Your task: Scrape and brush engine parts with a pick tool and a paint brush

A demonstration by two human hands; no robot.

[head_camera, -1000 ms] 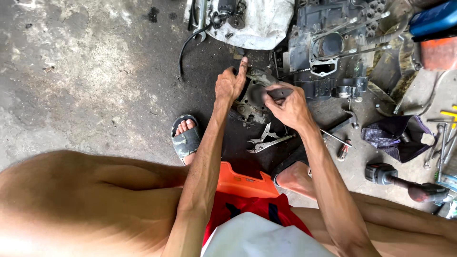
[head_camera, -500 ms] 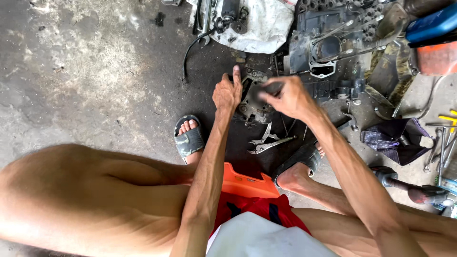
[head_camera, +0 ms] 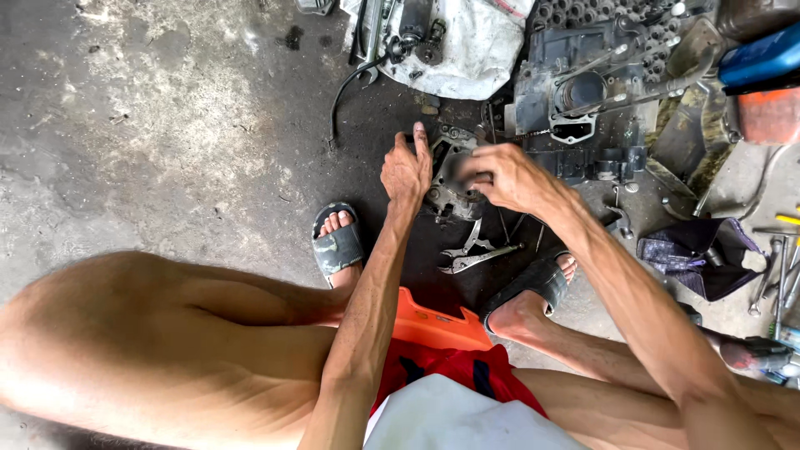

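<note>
I sit low over an oily concrete floor. My left hand (head_camera: 406, 171) presses on the left edge of a grey metal engine casing (head_camera: 447, 190) that lies on the floor, fingers pointing away from me. My right hand (head_camera: 500, 175) rests on top of the same casing from the right, fingers curled over it; whether they pinch a small part is hidden. Locking pliers (head_camera: 473, 252) lie on the floor just below the casing, between my two sandalled feet.
A dark engine block (head_camera: 575, 100) stands behind the casing, beside a white cloth (head_camera: 467, 46) with parts on it. A black hose (head_camera: 346, 96) curves at the left. Wrenches and a dark rag (head_camera: 696, 254) lie at the right. An orange stool (head_camera: 437, 325) is under me.
My right hand has shifted left and lower onto the casing. My left hand stays on its left edge. The view has drifted slightly.
</note>
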